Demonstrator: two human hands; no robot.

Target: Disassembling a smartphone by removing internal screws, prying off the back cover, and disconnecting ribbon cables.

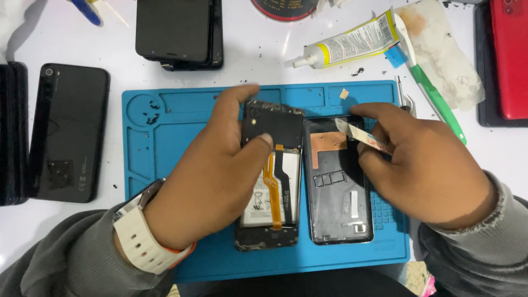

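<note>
Where mat [165,126] ends, yellow-white glue tube [352,44].

A black phone [69,132] lies face down near the bench's left edge, just beside a dark stack [12,135] at the very edge. Two stacked black phones [179,33] sit at the far edge. A glue tube [346,44] lies far right of centre — beside it a green-handled tool [437,102] and a stained wipe [440,52]. A red phone [509,58] occupies the far right corner.

Bright, even overhead light, soft shadows, mild glare, slightly soft focus.
</note>
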